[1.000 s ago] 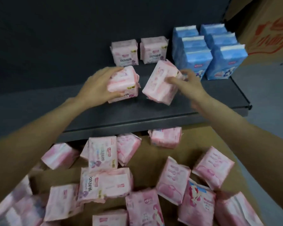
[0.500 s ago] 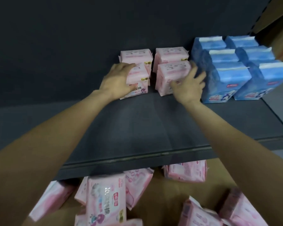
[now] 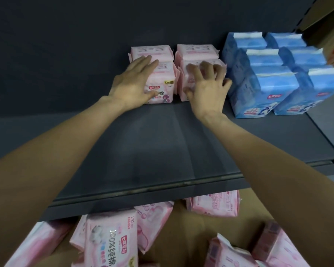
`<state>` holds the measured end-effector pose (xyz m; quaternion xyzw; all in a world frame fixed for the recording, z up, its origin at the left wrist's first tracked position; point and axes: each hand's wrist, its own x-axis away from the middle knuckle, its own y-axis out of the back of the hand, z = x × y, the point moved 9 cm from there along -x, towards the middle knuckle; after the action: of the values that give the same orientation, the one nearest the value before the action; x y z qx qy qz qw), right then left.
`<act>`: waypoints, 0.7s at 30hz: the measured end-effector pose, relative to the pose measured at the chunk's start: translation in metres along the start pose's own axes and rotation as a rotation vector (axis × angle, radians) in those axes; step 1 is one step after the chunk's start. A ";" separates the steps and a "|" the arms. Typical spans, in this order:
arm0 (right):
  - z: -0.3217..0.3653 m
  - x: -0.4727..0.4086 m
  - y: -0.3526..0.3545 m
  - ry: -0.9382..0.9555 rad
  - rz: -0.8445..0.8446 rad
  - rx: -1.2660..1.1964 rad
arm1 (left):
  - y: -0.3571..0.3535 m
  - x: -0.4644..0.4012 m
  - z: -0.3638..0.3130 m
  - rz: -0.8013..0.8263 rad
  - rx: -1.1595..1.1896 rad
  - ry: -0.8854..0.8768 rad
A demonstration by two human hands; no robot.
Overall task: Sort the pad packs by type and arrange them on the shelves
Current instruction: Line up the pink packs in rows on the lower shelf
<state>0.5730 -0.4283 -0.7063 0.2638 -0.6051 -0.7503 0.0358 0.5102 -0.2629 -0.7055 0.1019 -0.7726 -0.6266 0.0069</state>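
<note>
Two pink packs [image 3: 163,81] on dark shelf [image 3: 162,143], left hand [image 3: 132,84] flat, right hand [image 3: 205,86] spread, blue packs [image 3: 262,87] beside.

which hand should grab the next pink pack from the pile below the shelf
Either could, but the right hand looks slightly better placed: its fingers are lifting off the front right pink pack, while the left hand lies flat on the front left pink pack.

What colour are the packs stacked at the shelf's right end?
Blue with white top flaps, the blue packs show best in the head view.
</note>
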 end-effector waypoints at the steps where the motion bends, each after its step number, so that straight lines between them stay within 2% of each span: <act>1: -0.001 -0.001 -0.001 -0.006 0.002 0.002 | -0.001 -0.001 0.000 0.024 -0.020 0.010; 5: -0.002 0.002 -0.004 -0.016 0.063 -0.043 | -0.004 -0.003 -0.002 0.088 -0.103 0.036; 10: -0.002 0.018 0.007 0.031 0.138 -0.139 | -0.004 0.010 -0.023 0.074 -0.356 0.124; 14: -0.002 0.048 0.041 0.170 0.151 -0.343 | 0.012 0.051 -0.062 -0.046 -0.234 0.069; 17: -0.011 0.090 0.065 0.270 0.275 -0.554 | 0.023 0.100 -0.095 -0.042 -0.034 -0.061; 21: -0.033 0.167 0.090 0.361 0.474 -0.536 | 0.030 0.175 -0.141 0.022 0.150 -0.156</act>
<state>0.4202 -0.5439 -0.6864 0.2257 -0.4161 -0.7941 0.3811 0.3534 -0.4223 -0.6666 0.0446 -0.8166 -0.5729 -0.0539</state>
